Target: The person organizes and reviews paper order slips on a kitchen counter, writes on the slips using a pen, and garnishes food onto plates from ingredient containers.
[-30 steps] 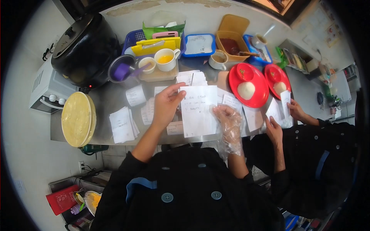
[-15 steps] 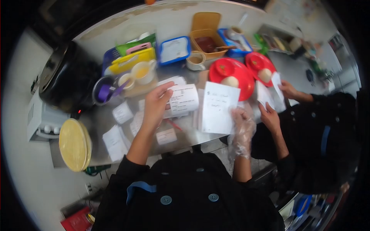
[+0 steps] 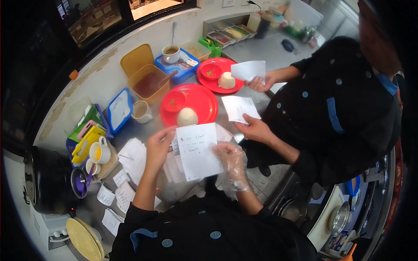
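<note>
My right hand (image 3: pixel 232 157), in a clear plastic glove, pinches the right edge of a white handwritten note (image 3: pixel 198 152). At the note's upper left, my left hand (image 3: pixel 160 143) is closed on a printed receipt (image 3: pixel 175 147), mostly hidden behind the note. Beyond my hands, a red plate (image 3: pixel 209 101) bears a white mound (image 3: pixel 187 117) and a red bowl (image 3: pixel 173 101). A second red plate (image 3: pixel 203 80) with a similar mound lies further back. More paper slips (image 3: pixel 133 158) are spread on the steel counter to the left.
A co-worker (image 3: pixel 335 113) on the right holds two papers. Along the wall stand a tub of brown sauce (image 3: pixel 150 85), a blue-rimmed container (image 3: pixel 119 110) and cups. A black pot (image 3: pixel 52 180) and yellow plates (image 3: pixel 82 239) are at left; pans (image 3: pixel 294 211) sit on a shelf lower right.
The view has swung right, showing more of the co-worker. The note now overlaps the receipt in my left hand, after the two were apart. The co-worker's two papers are further apart.
</note>
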`<action>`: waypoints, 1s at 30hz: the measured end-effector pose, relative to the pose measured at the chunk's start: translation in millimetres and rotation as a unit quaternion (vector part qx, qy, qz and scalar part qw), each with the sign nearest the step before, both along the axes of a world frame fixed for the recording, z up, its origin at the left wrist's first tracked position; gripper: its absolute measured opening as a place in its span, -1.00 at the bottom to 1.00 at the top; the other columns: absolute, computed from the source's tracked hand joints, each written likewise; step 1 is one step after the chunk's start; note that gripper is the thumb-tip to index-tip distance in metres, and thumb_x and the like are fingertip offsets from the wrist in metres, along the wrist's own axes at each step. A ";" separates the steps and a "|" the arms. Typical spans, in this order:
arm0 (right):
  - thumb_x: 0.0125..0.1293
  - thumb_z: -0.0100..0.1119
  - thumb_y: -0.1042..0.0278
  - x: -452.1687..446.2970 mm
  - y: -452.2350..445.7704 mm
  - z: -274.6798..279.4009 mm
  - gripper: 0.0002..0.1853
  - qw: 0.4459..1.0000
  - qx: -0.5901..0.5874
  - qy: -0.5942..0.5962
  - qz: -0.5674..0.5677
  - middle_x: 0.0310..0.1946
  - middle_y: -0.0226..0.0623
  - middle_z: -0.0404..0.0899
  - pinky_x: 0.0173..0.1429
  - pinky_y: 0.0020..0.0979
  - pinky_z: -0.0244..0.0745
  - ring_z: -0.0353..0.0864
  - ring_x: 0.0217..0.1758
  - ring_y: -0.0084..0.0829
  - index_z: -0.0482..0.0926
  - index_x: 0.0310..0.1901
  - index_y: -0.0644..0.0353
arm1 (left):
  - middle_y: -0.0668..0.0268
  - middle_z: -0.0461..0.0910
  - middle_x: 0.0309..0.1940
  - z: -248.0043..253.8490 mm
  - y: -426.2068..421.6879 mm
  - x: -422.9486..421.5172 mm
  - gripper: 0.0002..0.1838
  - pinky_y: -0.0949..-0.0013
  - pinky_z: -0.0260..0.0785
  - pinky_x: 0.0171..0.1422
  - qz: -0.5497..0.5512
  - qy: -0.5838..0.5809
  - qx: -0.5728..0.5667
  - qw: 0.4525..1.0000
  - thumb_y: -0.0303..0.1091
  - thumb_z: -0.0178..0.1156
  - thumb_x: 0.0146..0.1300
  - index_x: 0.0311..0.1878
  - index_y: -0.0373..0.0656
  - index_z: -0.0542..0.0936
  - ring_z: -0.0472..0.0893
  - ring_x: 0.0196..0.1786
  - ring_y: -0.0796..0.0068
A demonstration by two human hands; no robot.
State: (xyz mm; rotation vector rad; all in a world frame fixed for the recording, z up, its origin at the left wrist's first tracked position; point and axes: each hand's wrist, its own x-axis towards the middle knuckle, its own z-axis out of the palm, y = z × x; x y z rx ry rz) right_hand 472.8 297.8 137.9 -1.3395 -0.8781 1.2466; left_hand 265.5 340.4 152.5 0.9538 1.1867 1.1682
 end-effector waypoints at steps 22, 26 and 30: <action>0.19 0.21 0.39 51.2 86.6 -5.7 -0.80 0.994 -0.016 0.026 0.109 -0.47 -0.38 0.58 -0.46 -0.67 0.31 0.46 -0.51 -0.69 0.56 -0.26 0.37 | 0.23 0.59 -0.26 4.5 66.4 66.6 -0.69 0.56 0.46 -0.18 0.044 0.031 0.065 0.996 -0.53 0.15 0.18 0.02 -0.34 0.47 0.58 -0.24 0.58; 0.20 0.19 0.41 42.7 78.6 -3.8 -0.82 0.993 -0.034 0.069 0.092 -0.46 -0.37 0.58 -0.39 -0.67 0.36 0.50 -0.46 -0.66 0.56 -0.25 0.36 | 0.22 0.58 -0.23 10.6 59.6 62.1 -0.63 0.56 0.45 -0.14 0.053 0.031 0.086 0.994 -0.53 0.14 0.18 0.08 -0.31 0.42 0.58 -0.19 0.57; 0.19 0.19 0.42 41.3 67.3 3.7 -0.84 0.996 -0.028 0.021 0.081 -0.48 -0.37 0.58 -0.38 -0.65 0.35 0.49 -0.46 -0.67 0.56 -0.27 0.35 | 0.24 0.59 -0.25 10.5 54.6 57.5 -0.65 0.55 0.46 -0.16 0.042 0.002 0.065 0.997 -0.53 0.15 0.18 0.06 -0.31 0.44 0.59 -0.22 0.57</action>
